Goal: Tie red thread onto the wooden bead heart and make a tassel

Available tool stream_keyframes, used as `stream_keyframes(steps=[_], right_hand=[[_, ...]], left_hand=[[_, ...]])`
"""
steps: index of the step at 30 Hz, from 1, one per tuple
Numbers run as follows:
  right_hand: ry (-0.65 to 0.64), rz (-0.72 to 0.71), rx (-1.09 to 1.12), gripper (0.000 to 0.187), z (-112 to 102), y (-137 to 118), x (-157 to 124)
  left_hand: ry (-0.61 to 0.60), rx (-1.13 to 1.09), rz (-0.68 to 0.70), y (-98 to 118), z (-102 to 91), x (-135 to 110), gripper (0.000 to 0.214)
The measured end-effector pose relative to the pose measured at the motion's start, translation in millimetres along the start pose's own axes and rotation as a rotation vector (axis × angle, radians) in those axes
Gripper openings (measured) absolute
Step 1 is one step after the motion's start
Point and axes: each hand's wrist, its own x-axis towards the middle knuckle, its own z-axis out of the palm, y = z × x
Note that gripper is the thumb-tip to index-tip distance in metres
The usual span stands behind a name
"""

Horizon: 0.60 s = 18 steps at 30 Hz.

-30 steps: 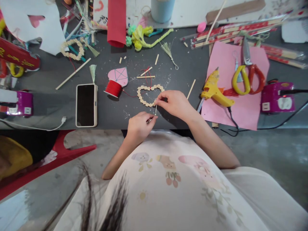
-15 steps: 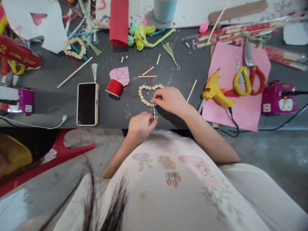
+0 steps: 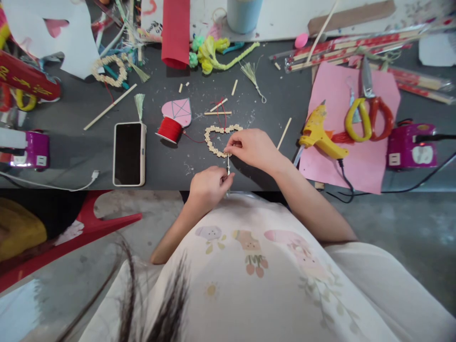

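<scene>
A heart made of small cream beads [image 3: 217, 137] lies on the dark table [image 3: 81, 147]. My right hand [image 3: 253, 148] pinches the heart's lower tip with fingers closed. My left hand [image 3: 208, 186] sits just below it at the table's front edge, closed on the bottom of a thin pale tassel cord [image 3: 228, 165] that runs up to the heart's tip. A red thread leads from the heart to a red spool [image 3: 170, 129] beside a pink kite-shaped piece [image 3: 177, 110].
A phone [image 3: 128, 153] lies left of the spool. A yellow glue gun [image 3: 318, 134] and scissors [image 3: 368, 108] rest on pink paper [image 3: 356, 161] at the right. Purple boxes [image 3: 411, 145], sticks, a second bead ring [image 3: 109, 71], red paper [image 3: 175, 31] and a red chair [image 3: 89, 228] surround.
My right hand slid slightly left onto the heart's tip and my left hand edged up toward it, then both stayed still. The cord now hangs upright between them.
</scene>
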Motion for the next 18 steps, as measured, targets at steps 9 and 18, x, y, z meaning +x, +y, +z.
stream_keyframes(steps=[9, 18], right_hand=[[0.003, 0.016, 0.169, 0.018, -5.9, 0.2, -7.1], [0.027, -0.056, 0.450, 0.018, -2.2, 2.7, -13.5]], left_hand=[[0.108, -0.067, -0.001, -7.1, -1.3, -0.7, 0.033], [0.322, -0.304, 0.079, -9.0, -2.7, 9.6, 0.025]])
